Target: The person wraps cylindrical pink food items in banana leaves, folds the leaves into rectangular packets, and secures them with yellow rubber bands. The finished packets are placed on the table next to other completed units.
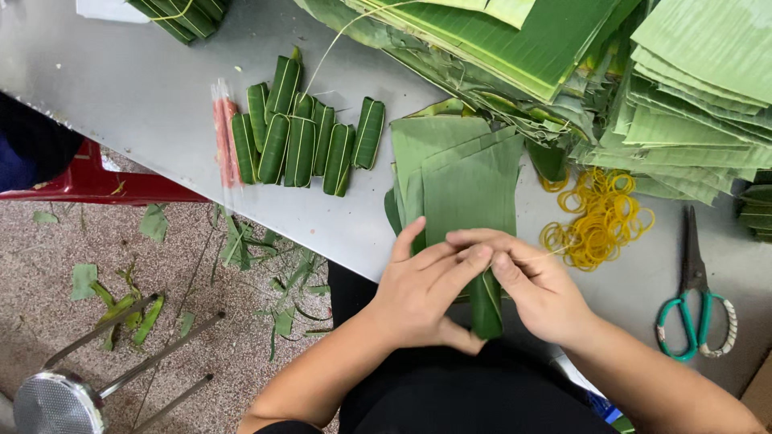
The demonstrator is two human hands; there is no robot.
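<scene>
Both hands are working at the near edge of the grey table (161,104). The left hand (418,293) and right hand (535,293) are closing together on a dark green leaf roll (486,305), w/ fingers (462,265) curled tight round its upper part; only the lower end of the roll is showing, the rest is hidden under the hands. A thin yellow rubber band seems to be stretching from the right fingers, but it's hard to make out.

Just beyond the hands, cut leaf pieces (458,181) are lying flat in a small stack. To the right, a heap of yellow rubber bands (599,217) is sitting near green-handled scissors (693,289). Far left, finished leaf rolls (301,137) are lying in a cluster beside pink sticks in clear wrap (223,133). Big leaf stacks (683,88) are filling the far right, cut off by the frame. Leaf scraps (241,249) are littering the floor near a metal stool (56,398), partly out of view.
</scene>
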